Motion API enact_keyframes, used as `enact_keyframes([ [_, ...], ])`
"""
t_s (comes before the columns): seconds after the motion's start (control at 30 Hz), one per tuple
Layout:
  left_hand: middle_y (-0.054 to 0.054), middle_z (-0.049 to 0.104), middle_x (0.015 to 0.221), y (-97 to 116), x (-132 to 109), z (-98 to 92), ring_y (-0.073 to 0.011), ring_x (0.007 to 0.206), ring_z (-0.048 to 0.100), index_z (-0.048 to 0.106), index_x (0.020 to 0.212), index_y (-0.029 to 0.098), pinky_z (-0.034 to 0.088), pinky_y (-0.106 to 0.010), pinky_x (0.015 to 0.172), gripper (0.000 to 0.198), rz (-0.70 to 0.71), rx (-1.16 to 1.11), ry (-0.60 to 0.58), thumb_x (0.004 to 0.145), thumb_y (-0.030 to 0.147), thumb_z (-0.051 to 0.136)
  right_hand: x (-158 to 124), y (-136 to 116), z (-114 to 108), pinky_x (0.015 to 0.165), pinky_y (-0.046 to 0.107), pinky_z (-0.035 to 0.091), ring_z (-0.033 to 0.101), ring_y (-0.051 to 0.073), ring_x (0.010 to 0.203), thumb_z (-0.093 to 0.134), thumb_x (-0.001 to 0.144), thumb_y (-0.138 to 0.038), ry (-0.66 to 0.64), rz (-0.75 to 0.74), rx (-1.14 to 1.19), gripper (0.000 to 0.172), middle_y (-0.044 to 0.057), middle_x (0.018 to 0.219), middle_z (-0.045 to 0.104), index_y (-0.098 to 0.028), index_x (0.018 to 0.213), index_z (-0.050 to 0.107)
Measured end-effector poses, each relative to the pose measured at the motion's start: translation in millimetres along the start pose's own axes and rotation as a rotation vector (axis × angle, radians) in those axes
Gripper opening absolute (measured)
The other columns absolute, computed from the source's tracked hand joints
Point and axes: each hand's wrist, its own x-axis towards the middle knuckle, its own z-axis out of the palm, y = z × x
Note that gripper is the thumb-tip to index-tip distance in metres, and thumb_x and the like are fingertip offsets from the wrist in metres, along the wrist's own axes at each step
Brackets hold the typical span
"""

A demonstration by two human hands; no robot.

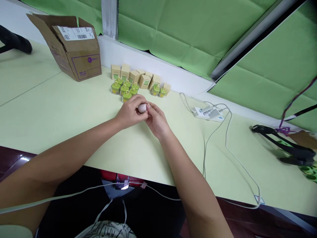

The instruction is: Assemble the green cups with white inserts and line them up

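A small, smooth, pinkish-white egg-shaped piece (142,108) shows between my hands, above the table. My left hand (130,113) curls round it from the left, fingers over the top and thumb below. From the right, my right hand (157,119) pinches its side with thumb and fingers. The fingers of both hands meet and hide part of the piece, so its exact kind is unclear. Just beyond my left hand stand several small clear jars with green lids and loop handles (124,89). Two more such jars (158,90) stand farther right.
Several small tan boxes (135,76) line the wall behind the jars. An opened cardboard carton (84,62) stands back left. A white power strip (208,113) with plugs and trailing cables lies right. Farther right is a black stand-like object (284,145). A phone (122,182) is below the table edge.
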Motion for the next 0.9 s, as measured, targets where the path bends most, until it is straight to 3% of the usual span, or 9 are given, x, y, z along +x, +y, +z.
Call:
enact_keyframes([
  [0.2, -0.007, 0.067, 0.111, -5.6, -1.1, 0.2, -0.0189, 0.105, 0.064, 0.066, 0.107, 0.02, 0.058, -0.032, 0.088, 0.024, 0.014, -0.134, -0.022, 0.083, 0.019, 0.069, 4.2, -7.2, -11.5, 0.082, 0.027, 0.058, 0.071, 0.015, 0.091, 0.089, 0.071, -0.04, 0.021, 0.017, 0.053, 0.044, -0.002, 0.096, 0.075, -0.027, 0.105, 0.065],
  [0.37, -0.006, 0.068, 0.108, -11.4, -0.8, 7.8, -0.0171, 0.097, 0.068, 0.064, 0.108, 0.019, 0.059, -0.031, 0.086, 0.033, -0.263, -0.422, 0.024, 0.077, 0.023, 0.076, 12.0, -9.0, -24.3, 0.085, 0.029, 0.057, 0.069, 0.014, 0.088, 0.083, 0.074, -0.043, 0.136, -0.061, -0.027, 0.04, -0.003, 0.097, 0.072, -0.028, 0.105, 0.063],
  [0.53, -0.005, 0.067, 0.103, -12.3, 3.2, 7.5, -0.0167, 0.093, 0.068, 0.064, 0.107, 0.018, 0.062, -0.033, 0.083, 0.033, -0.559, -0.713, 0.049, 0.076, 0.023, 0.074, 19.2, -6.0, -45.5, 0.085, 0.036, 0.054, 0.065, 0.018, 0.085, 0.07, 0.081, -0.052, 0.365, -0.166, -0.682, 0.038, 0.002, 0.095, 0.071, -0.025, 0.108, 0.069],
  [0.6, -0.004, 0.066, 0.102, -9.9, 4.3, 5.1, -0.0169, 0.094, 0.068, 0.065, 0.107, 0.018, 0.063, -0.036, 0.086, 0.033, -0.592, -0.768, 0.048, 0.076, 0.022, 0.073, 18.9, -4.7, -49.8, 0.09, 0.04, 0.053, 0.065, 0.021, 0.089, 0.065, 0.084, -0.052, 0.347, -0.183, -0.916, 0.038, 0.005, 0.099, 0.072, -0.023, 0.107, 0.071],
  [0.73, -0.003, 0.067, 0.101, -6.1, 4.4, 1.5, -0.0174, 0.097, 0.068, 0.067, 0.104, 0.018, 0.062, -0.04, 0.093, 0.031, -0.625, -0.822, 0.036, 0.074, 0.022, 0.073, 14.2, -5.3, -48.0, 0.095, 0.044, 0.051, 0.066, 0.026, 0.097, 0.06, 0.087, -0.049, 0.293, -0.144, -1.156, 0.043, 0.009, 0.108, 0.074, -0.021, 0.118, 0.07],
  [0.9, -0.003, 0.07, 0.1, -7.9, 3.8, 1.6, -0.0182, 0.096, 0.069, 0.068, 0.102, 0.018, 0.06, -0.042, 0.097, 0.031, -0.672, -0.896, 0.028, 0.072, 0.02, 0.074, 8.4, -4.6, -41.4, 0.099, 0.049, 0.05, 0.067, 0.034, 0.109, 0.061, 0.09, -0.046, 0.273, -0.099, -1.387, 0.066, 0.019, 0.12, 0.072, -0.016, 0.148, 0.049],
])
